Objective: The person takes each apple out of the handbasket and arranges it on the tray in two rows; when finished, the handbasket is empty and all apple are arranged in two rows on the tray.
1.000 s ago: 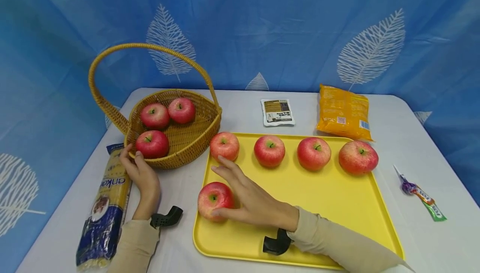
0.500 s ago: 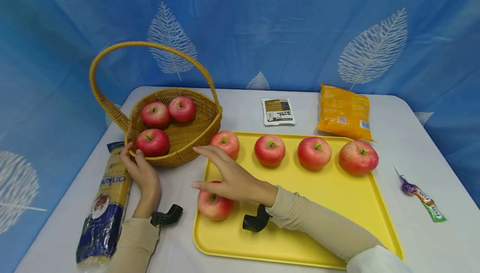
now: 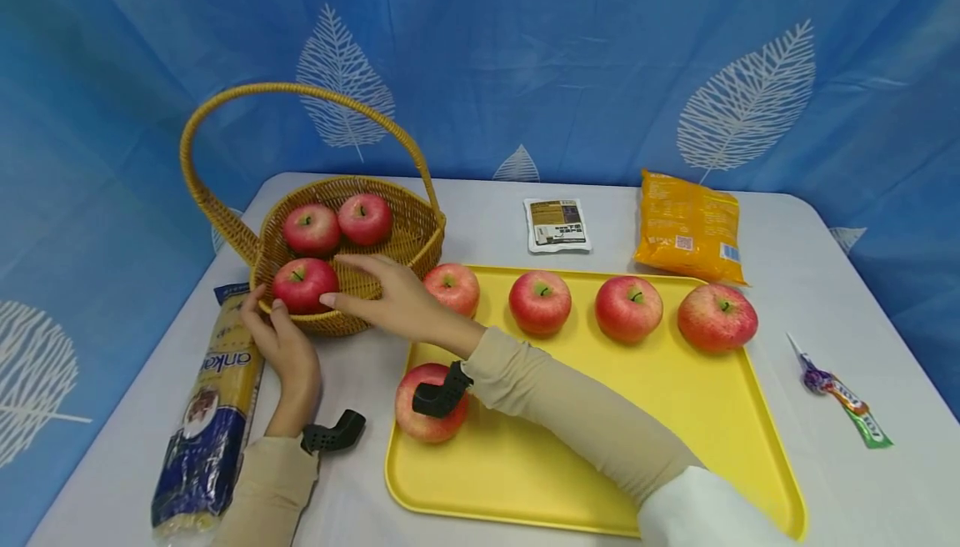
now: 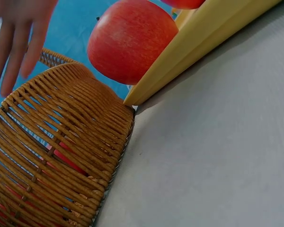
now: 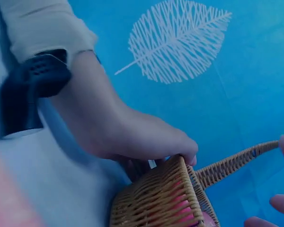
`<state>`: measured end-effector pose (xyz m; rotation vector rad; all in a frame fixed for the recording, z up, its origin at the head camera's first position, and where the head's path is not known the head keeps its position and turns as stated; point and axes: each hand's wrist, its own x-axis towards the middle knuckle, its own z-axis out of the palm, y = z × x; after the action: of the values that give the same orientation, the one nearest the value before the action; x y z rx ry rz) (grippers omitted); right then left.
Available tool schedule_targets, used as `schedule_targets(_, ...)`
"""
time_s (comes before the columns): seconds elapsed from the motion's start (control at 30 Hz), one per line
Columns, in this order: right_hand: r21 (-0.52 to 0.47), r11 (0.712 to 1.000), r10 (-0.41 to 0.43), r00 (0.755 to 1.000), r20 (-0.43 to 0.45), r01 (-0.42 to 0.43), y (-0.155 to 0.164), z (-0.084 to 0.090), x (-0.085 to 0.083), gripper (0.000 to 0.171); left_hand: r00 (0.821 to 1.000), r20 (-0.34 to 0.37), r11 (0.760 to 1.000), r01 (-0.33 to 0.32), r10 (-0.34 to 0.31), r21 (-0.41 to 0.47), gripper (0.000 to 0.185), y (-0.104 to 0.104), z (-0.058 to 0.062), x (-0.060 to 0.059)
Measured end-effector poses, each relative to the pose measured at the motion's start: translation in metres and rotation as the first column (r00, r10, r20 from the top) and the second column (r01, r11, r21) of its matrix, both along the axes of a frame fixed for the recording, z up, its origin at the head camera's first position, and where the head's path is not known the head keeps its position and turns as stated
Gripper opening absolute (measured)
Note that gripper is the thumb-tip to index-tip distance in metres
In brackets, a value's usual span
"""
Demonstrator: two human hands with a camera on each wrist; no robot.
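Note:
A wicker basket [image 3: 390, 259] with a tall handle holds three red apples. My left hand [image 3: 281, 347] grips its near rim, thumb on top, as the right wrist view shows for the left hand [image 5: 132, 137] and the basket [image 5: 165, 198]. My right hand [image 3: 375, 293] reaches open over the basket's near right rim, fingertips close to the nearest basket apple [image 3: 303, 284]. The yellow tray [image 3: 675, 414] carries a back row of several apples and one apple [image 3: 423, 418] at its near left, partly hidden by my wrist camera. In the left wrist view the basket wall [image 4: 61, 156] stands beside the tray edge [image 4: 199, 52].
A long pasta packet [image 3: 213, 414] lies left of my left arm. Behind the tray are a small sachet [image 3: 556, 224] and an orange bag [image 3: 688, 226]. A candy wrapper [image 3: 843, 393] lies at the right. A blue leaf-print curtain hangs behind the white table [image 3: 847, 480].
My right hand has let go of the near left apple on the tray and moved left and away to the basket. The left hand has stayed on the rim.

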<state>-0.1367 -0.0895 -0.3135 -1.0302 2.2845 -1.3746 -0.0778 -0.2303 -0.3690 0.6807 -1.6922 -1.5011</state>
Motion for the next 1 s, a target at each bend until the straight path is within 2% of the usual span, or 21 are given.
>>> schedule_targets(0.13,-0.053,0.999,-0.006,0.993,0.115,0.012,-0.017,-0.002,-0.005,0.051,1.000,0.011,1.000,-0.002,0.002,-0.002,0.036,0.002,0.001,0.000)
schedule_targets(0.2,-0.131,0.991,-0.009,0.982,0.190,0.034,-0.026,-0.004,-0.008,0.048,1.000,0.014,1.000,-0.006,0.006,-0.002,0.035,-0.001,-0.002,-0.001)
schedule_targets(0.3,-0.249,0.964,-0.019,0.958,0.286,0.093,-0.037,-0.009,-0.012,0.044,1.000,0.020,1.000,-0.012,0.012,-0.010,0.035,-0.008,-0.011,-0.004)
schedule_targets(0.37,-0.301,0.945,-0.034,0.950,0.309,0.132,-0.043,-0.013,-0.014,0.043,1.000,0.023,1.000,-0.014,0.014,-0.021,0.034,-0.013,-0.019,-0.007)
schedule_targets(0.5,-0.345,0.926,-0.038,0.946,0.322,0.155,-0.052,-0.018,-0.019,0.044,0.999,0.026,0.999,-0.026,0.027,-0.044,0.034,-0.018,-0.027,-0.008)
schedule_targets(0.57,-0.367,0.914,-0.038,0.938,0.344,0.171,-0.057,-0.019,-0.022,0.045,0.999,0.029,0.999,-0.032,0.033,-0.044,0.034,-0.019,-0.027,-0.008)
schedule_targets(0.77,-0.453,0.852,-0.024,0.885,0.465,0.262,-0.067,-0.019,-0.030,0.045,1.000,0.016,0.999,-0.024,0.025,-0.031,0.033,-0.021,-0.028,-0.010)
schedule_targets(1.0,-0.493,0.813,-0.030,0.868,0.495,0.309,-0.075,-0.022,-0.041,0.043,1.000,0.016,1.000,-0.017,0.017,-0.011,0.034,-0.017,-0.023,-0.009)
